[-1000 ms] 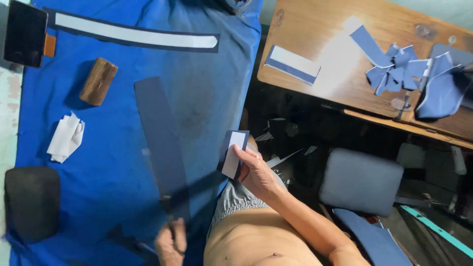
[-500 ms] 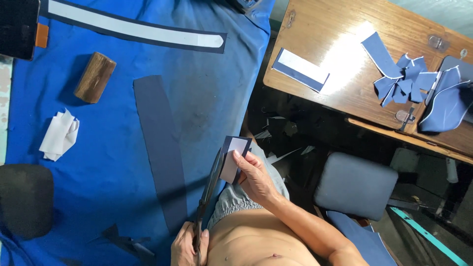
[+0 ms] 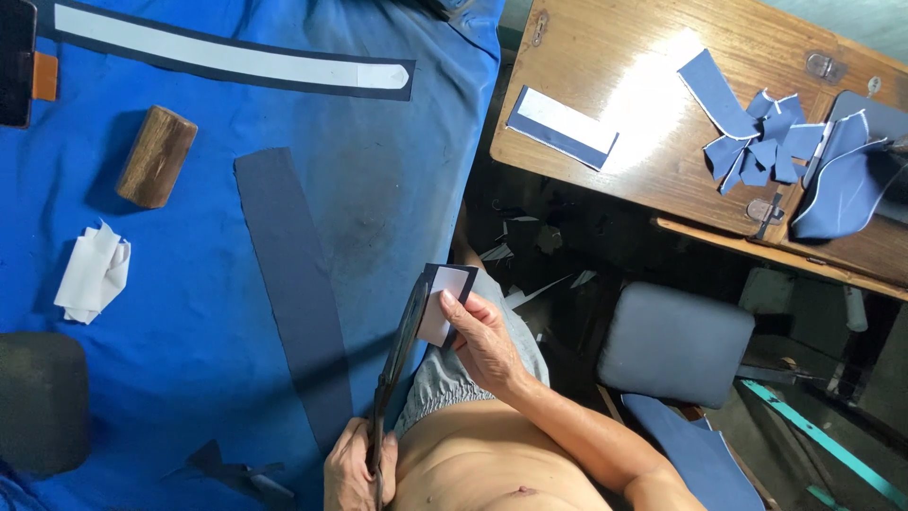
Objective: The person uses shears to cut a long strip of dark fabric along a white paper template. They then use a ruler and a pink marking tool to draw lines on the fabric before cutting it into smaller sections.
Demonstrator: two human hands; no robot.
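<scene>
head view: scissors (image 3: 397, 355) against fabric piece (image 3: 446, 298)

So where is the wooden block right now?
In the head view the wooden block lies at upper left on the blue cloth, between the long white strip above it and the crumpled white cloth below.

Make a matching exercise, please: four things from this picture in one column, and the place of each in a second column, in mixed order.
Things:
1. brown wooden block
2. crumpled white cloth
3. small dark-edged white fabric piece
4. long dark scissors

Places:
A. in the left hand
B. on the blue cloth, near the long white strip
C. in the right hand
D. on the blue cloth, below the block

Pairs: 1-B, 2-D, 3-C, 4-A
</scene>
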